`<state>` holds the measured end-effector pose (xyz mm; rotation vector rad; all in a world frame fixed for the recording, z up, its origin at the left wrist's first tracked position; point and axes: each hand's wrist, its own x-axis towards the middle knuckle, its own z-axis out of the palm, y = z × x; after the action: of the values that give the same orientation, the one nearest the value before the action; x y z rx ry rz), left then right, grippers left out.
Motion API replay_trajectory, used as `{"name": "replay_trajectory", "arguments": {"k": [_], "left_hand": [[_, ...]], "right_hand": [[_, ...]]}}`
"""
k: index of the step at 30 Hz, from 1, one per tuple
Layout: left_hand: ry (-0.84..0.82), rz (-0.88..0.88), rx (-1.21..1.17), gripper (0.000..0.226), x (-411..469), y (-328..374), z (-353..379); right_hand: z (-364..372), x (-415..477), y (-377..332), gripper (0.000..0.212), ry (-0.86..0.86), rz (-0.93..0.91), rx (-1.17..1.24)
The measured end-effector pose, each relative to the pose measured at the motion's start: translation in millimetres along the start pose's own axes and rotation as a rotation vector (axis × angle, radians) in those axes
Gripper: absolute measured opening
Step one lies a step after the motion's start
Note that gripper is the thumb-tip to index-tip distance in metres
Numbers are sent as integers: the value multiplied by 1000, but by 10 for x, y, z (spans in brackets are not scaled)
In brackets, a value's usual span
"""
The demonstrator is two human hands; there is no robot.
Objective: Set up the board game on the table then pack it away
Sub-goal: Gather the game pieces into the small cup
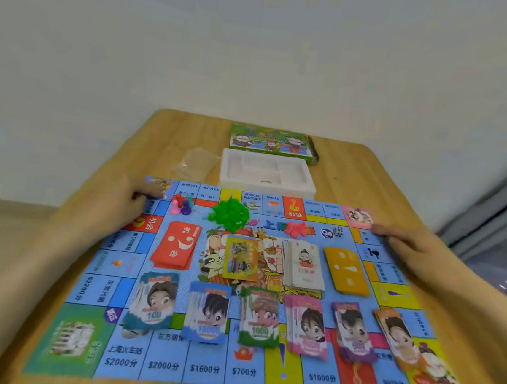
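Note:
A colourful paper game board lies spread on the wooden table. On it sit several stacks of play money, a red card pile, an orange card pile, two middle card piles, green houses, red pieces, pawns and dice. My left hand rests at the board's far left corner, fingers on its edge. My right hand touches the far right edge with straight fingers.
Behind the board stand a white foam tray and the green game box. A clear plastic lid lies left of the tray. A wall rises behind the table, and a curtain hangs at the right.

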<state>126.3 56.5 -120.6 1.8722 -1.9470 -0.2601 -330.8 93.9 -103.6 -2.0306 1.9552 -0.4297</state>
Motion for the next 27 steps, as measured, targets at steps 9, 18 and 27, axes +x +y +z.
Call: {"name": "replay_trajectory", "arguments": {"k": [9, 18, 27], "left_hand": [[19, -80, -45, 40, -28, 102, 20], [14, -82, -69, 39, -71, 106, 2], [11, -30, -55, 39, -54, 46, 32]], "right_hand": [[163, -108, 70, 42, 45, -156, -126], [194, -111, 69, 40, 94, -152, -112], [181, -111, 53, 36, 145, -146, -80]]}}
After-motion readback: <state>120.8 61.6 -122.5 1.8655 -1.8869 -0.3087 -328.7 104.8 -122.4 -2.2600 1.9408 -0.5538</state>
